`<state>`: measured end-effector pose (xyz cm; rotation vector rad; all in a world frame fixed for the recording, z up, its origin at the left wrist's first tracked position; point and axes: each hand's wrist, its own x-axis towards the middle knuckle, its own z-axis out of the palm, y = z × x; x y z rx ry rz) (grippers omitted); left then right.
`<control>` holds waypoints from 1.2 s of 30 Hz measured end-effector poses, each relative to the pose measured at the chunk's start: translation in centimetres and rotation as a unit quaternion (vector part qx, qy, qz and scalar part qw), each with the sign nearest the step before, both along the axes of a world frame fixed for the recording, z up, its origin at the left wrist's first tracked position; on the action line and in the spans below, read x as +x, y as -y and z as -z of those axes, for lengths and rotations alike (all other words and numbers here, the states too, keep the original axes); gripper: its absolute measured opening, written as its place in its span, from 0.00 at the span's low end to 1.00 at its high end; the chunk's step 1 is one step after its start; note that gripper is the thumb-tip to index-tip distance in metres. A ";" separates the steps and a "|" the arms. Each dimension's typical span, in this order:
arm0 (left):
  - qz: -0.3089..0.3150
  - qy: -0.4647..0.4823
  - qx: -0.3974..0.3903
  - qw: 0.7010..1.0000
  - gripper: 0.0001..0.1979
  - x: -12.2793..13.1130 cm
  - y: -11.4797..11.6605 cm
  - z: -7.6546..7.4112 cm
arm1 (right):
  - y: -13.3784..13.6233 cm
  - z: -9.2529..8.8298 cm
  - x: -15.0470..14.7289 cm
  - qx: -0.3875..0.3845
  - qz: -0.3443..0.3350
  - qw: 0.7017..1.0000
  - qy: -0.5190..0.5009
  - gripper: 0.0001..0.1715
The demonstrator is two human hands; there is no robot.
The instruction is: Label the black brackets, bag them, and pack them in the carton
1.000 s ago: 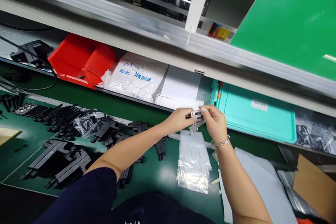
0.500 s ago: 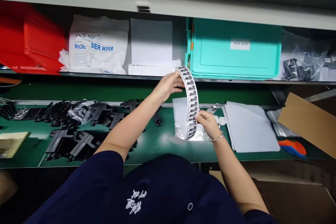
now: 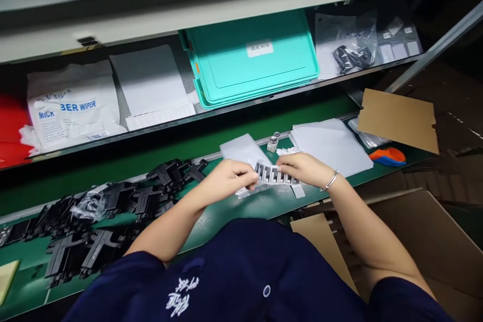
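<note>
Between my two hands, a little above the green bench, is a white strip of black-printed labels [image 3: 270,173]. My left hand [image 3: 236,179] pinches its left end with curled fingers. My right hand [image 3: 302,167] grips the strip along its upper edge, and part of the strip hangs below that hand. Under and behind the strip lies a clear plastic bag [image 3: 243,148]. A small glass bottle [image 3: 272,144] stands just behind my right hand, with crumpled white scraps beside it.
Black plastic parts [image 3: 121,198] are heaped on the left of the green bench [image 3: 211,221]. White sheets [image 3: 328,143], an orange and blue object [image 3: 388,156] and a cardboard flap [image 3: 398,115] are at right. Above, the shelf holds a wiper bag [image 3: 71,103] and a teal box [image 3: 252,60].
The view has turned to the right and tilted. The strip went from upright and curved to lying roughly level. My left hand came down, and both hands now sit side by side.
</note>
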<state>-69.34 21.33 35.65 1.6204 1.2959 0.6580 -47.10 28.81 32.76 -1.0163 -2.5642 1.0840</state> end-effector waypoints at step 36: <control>-0.064 0.221 0.034 0.973 0.17 3.6 -1.1 3.2 | 1.6 -2.3 -2.0 -0.103 0.294 0.867 -0.388 0.09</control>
